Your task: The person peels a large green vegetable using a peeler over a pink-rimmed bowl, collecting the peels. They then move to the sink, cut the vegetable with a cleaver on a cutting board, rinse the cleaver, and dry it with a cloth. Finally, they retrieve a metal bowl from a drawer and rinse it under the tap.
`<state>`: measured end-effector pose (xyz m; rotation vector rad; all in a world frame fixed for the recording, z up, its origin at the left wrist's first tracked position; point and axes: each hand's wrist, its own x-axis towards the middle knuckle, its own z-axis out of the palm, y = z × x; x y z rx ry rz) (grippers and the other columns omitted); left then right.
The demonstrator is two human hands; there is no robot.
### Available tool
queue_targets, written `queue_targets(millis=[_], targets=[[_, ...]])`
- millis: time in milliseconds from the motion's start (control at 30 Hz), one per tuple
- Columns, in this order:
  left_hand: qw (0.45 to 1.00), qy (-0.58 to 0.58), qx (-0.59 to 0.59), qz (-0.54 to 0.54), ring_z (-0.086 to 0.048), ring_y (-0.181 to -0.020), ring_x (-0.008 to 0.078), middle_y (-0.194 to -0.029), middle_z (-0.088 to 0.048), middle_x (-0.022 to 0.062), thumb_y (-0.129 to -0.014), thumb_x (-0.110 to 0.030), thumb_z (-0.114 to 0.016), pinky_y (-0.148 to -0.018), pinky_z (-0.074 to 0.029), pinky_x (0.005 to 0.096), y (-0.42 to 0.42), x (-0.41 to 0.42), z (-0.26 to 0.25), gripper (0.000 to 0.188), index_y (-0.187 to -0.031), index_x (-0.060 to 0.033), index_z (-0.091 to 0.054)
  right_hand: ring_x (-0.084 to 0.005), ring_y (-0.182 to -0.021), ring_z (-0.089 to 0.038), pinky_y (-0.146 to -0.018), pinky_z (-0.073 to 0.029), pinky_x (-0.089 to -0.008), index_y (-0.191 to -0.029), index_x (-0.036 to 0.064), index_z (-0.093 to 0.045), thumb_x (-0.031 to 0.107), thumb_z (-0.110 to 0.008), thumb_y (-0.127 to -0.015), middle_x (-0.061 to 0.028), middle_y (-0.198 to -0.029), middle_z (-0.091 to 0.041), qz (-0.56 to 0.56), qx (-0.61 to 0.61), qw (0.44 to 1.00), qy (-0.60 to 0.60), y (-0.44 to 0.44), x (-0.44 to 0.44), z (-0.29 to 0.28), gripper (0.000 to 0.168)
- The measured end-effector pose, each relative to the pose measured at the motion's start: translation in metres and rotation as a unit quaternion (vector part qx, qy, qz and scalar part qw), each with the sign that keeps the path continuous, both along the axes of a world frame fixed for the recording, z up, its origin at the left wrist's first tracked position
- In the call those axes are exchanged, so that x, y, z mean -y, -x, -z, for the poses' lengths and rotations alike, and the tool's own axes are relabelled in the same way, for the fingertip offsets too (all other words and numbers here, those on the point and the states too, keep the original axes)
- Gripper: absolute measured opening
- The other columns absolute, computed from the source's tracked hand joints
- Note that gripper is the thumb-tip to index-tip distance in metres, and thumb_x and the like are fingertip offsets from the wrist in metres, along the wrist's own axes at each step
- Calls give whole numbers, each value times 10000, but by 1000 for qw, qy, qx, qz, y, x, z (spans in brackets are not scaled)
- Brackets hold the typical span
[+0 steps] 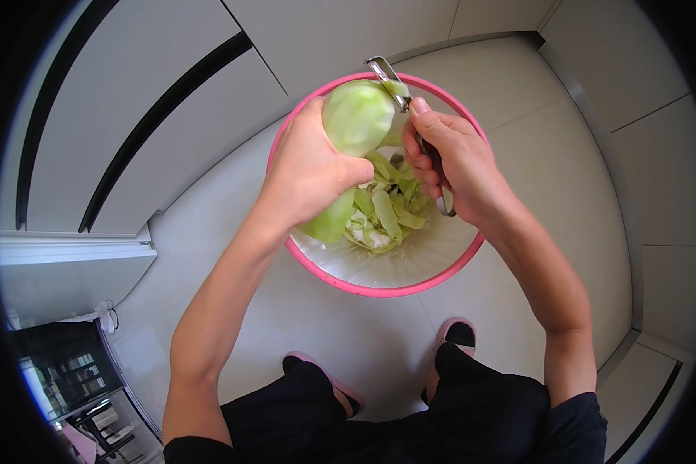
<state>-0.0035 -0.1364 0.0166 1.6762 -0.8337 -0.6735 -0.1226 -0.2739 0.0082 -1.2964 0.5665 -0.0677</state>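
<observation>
My left hand (310,162) grips a long, pale green gourd-like vegetable (359,113) around its middle. Its rounded upper end looks peeled, and the lower end shows below my wrist. In my right hand (455,156) is a metal peeler (385,81) with a dark handle. The peeler's blade is at the upper right side of the vegetable, with a bit of green peel on it. Both hands are over a round bin with a pink rim (383,290) and a pale liner. Strips of green peel (388,209) lie heaped inside it.
Light grey cabinets (168,116) with dark handle strips curve along the left and top. More cabinet fronts (644,69) run down the right. Pale floor tiles (533,145) surround the bin. My feet in pink-edged slippers (458,330) are below it. A dark glossy panel (69,365) stands at lower left.
</observation>
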Motion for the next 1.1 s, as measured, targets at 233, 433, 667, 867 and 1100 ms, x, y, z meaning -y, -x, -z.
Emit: queue_targets(millis=[233,433,667,867,1100], targets=[[997,-56,-39,47,-588,-910,193,-1009,-607,104,-615,7,-656,-820,-477,320,-4,-6,-4,531,-1130,22,-529,-159,-541,-470,-443,-350,-354,-688,42,-448,388,-417,-987,-71,-578,-402,122,83,736,661,-1,3,21,458],[995,-88,46,18,-588,-912,200,-1030,-600,109,-618,-8,-665,-826,-478,320,-3,-4,-5,552,-1149,22,-518,-121,-539,-434,-449,-340,-302,-692,62,-432,429,-422,-981,-17,-598,-393,28,9,954,298,3,4,10,467],[996,-21,-34,80,-571,-986,181,-1080,-595,92,-626,-2,-688,-893,-458,318,-11,-13,-8,616,-1208,22,-489,-83,-541,-341,-465,-310,-232,-760,102,-424,454,-368,-996,29,-637,-354,6,113,953,-283,7,1,-3,428],[995,-46,-31,83,-522,-982,159,-1029,-545,46,-606,-156,-766,-887,-431,320,-15,-22,-16,697,-1232,-18,-493,-275,-532,-454,-504,-377,-392,-757,-1,-452,322,-454,-982,-156,-610,-486,-70,-16,904,421,21,9,11,394],[996,-28,-23,86,-522,-969,157,-1017,-539,44,-615,-172,-767,-876,-429,315,-14,-27,-15,680,-1222,-24,-497,-208,-533,-434,-510,-369,-348,-795,5,-460,327,-443,-993,-92,-594,-443,-7,-10,905,426,26,4,3,379]])
